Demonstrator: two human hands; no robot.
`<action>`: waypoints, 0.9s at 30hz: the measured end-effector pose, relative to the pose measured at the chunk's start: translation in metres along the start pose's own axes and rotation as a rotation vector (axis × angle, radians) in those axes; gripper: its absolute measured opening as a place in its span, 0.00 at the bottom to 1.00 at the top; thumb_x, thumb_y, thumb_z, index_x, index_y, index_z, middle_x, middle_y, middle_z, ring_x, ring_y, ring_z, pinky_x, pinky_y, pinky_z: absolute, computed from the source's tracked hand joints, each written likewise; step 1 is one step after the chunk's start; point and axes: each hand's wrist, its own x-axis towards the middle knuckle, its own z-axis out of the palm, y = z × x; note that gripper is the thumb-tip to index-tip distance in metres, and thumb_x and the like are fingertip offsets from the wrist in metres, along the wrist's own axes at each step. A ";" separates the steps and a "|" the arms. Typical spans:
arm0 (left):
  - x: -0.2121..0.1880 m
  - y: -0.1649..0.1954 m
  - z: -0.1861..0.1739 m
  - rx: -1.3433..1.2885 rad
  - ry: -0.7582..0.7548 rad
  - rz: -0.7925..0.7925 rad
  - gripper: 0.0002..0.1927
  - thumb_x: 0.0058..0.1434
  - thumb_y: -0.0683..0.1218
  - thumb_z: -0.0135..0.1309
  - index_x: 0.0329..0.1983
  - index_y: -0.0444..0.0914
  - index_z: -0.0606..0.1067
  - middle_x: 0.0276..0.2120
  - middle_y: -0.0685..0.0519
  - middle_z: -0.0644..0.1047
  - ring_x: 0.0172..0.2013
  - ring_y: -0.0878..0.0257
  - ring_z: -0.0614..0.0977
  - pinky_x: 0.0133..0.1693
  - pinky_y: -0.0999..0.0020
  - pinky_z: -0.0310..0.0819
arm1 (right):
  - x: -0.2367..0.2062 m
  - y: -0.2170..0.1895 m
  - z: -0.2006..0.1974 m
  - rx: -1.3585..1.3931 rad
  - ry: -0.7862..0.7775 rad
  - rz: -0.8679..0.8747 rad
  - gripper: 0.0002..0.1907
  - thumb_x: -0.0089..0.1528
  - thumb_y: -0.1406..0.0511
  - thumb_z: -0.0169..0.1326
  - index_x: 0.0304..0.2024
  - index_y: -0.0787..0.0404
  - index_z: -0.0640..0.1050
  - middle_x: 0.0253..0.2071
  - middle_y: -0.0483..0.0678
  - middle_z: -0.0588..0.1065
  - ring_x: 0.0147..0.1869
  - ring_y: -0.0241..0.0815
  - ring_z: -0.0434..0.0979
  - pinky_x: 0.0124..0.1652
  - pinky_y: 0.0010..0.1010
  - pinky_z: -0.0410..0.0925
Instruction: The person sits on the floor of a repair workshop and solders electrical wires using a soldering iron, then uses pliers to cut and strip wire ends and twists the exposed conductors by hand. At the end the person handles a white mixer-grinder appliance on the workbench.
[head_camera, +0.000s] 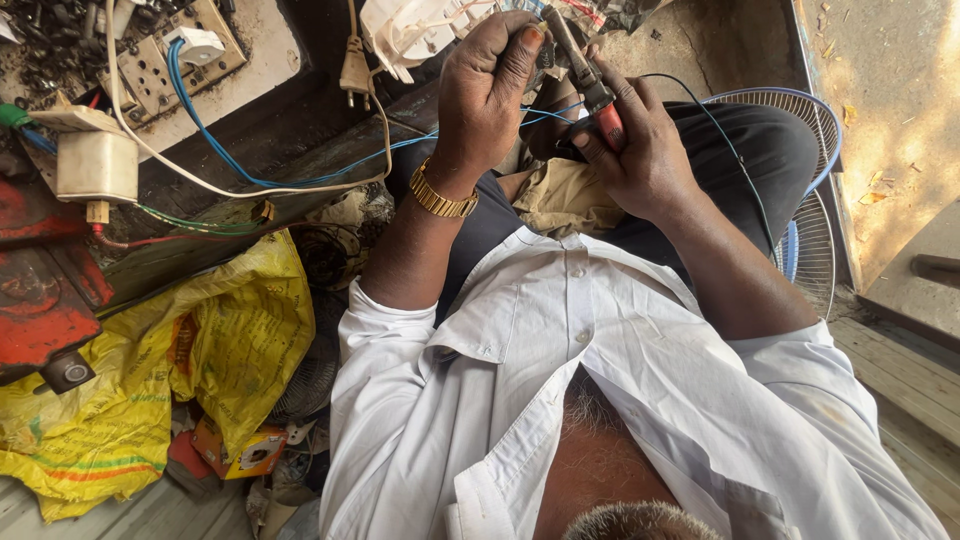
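Your right hand (640, 150) was closed around the red handles of a pair of pliers (585, 80), fingers wrapped over them, with the dark metal nose angled up and to the left toward your other hand. Your left hand (490, 90) was curled into a loose fist just beside the plier tip, thumb and fingertips pressed together on something small; what they pinched was hidden behind your fingers, so I cannot tell what it was. A gold watch band (440, 197) sat on that wrist. A thin blue wire (300, 180) ran from the switchboard (175, 55) at the upper left, across the dark bench edge, and up to the spot where your two hands met over your lap.

A white plastic housing (415, 30) lay just beyond your left hand, and a cream plug (355, 70) hung near it. A blue fan guard (810, 200) stood beside your right knee. A crumpled yellow bag (200, 340) lay on the floor at your left, under a white adapter box (97, 165). A khaki cloth (570, 200) rested on your lap beneath both hands.
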 end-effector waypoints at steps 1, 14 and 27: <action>0.000 -0.001 0.000 -0.003 0.000 0.015 0.10 0.78 0.48 0.50 0.51 0.37 0.78 0.28 0.59 0.75 0.29 0.73 0.73 0.31 0.76 0.67 | 0.000 0.001 0.001 0.007 0.005 -0.016 0.40 0.71 0.62 0.62 0.80 0.53 0.56 0.58 0.58 0.70 0.59 0.57 0.77 0.56 0.44 0.73; -0.003 -0.005 -0.001 -0.004 0.006 -0.005 0.10 0.78 0.48 0.50 0.50 0.37 0.78 0.28 0.59 0.75 0.27 0.75 0.72 0.30 0.77 0.66 | 0.002 -0.001 -0.004 0.053 -0.082 0.060 0.42 0.70 0.62 0.62 0.80 0.52 0.54 0.54 0.57 0.71 0.54 0.53 0.77 0.52 0.41 0.73; -0.005 -0.003 -0.002 0.060 0.044 0.009 0.10 0.77 0.48 0.53 0.50 0.37 0.79 0.32 0.58 0.78 0.33 0.73 0.77 0.35 0.76 0.73 | 0.002 -0.002 -0.001 0.108 -0.040 -0.054 0.37 0.70 0.64 0.62 0.76 0.64 0.60 0.63 0.62 0.71 0.66 0.58 0.76 0.62 0.44 0.70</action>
